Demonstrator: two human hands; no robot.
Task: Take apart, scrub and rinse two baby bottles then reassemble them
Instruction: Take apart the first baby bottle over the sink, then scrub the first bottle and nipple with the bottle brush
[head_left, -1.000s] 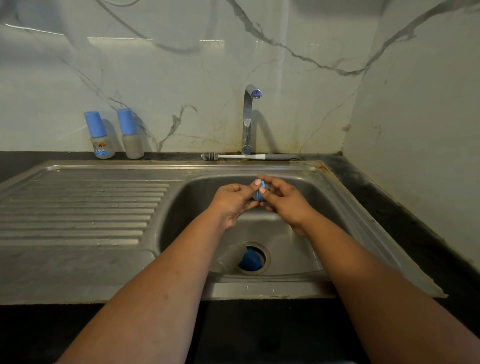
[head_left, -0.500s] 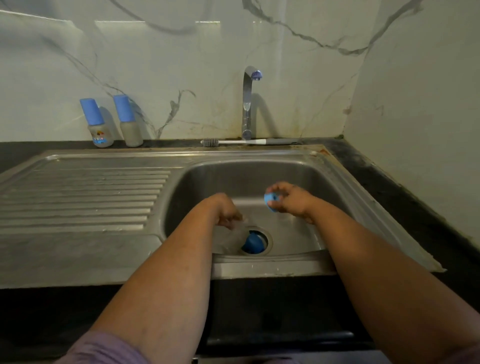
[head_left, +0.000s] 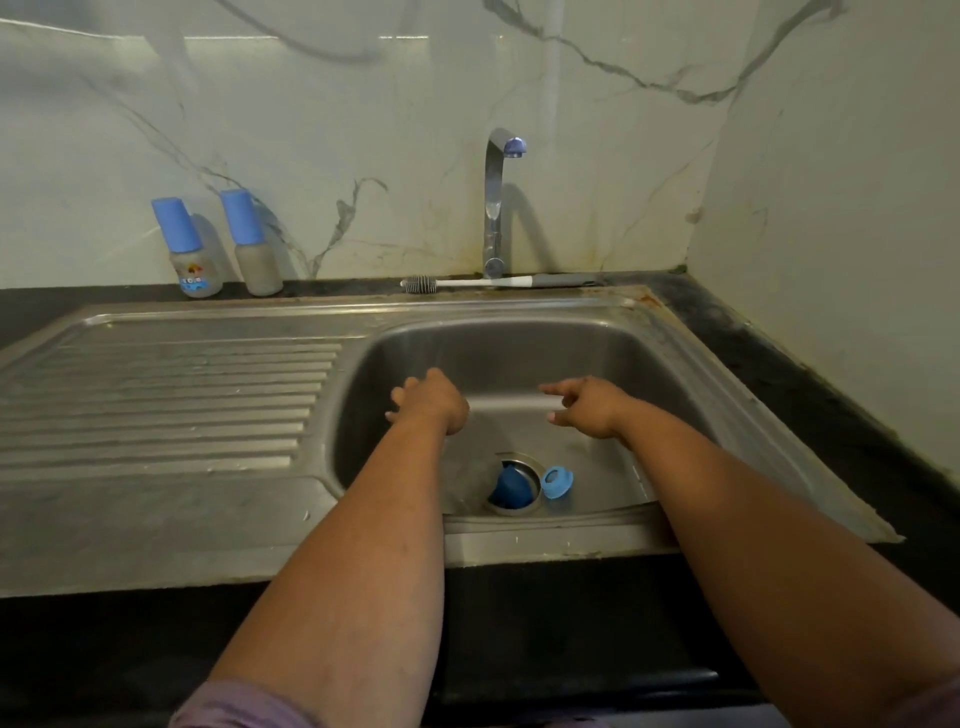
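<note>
A moment ago the right hand (head_left: 592, 408) was pinching a small light-blue ring; now that blue collar ring (head_left: 557, 482) lies on the basin floor just beside the drain, and the hand hangs above it with fingers loosely spread, holding nothing. The left hand (head_left: 434, 402), which had dipped toward the drain, has lifted too — its fingers are loosely curled and seem to hold nothing, though its palm is turned away. A darker blue cap (head_left: 511, 487) sits in the drain (head_left: 535, 462) opening, touching or nearly touching the ring; a clear bottle body seen earlier near the drain is now hidden by the left forearm. So the dismantling looks partly done: loose pieces are gathered in the sink (head_left: 597, 338), ready for scrubbing. Two more capped baby bottles (head_left: 223, 249) stand upright side by side against the wall at the back left, apparently untouched. The bottle brush (head_left: 467, 283) lies flat behind the basin at the foot of the tap (head_left: 496, 208) — no water is running. The stainless drainboard stretches left, set in a dark counter beneath veined pale marble walls.
</note>
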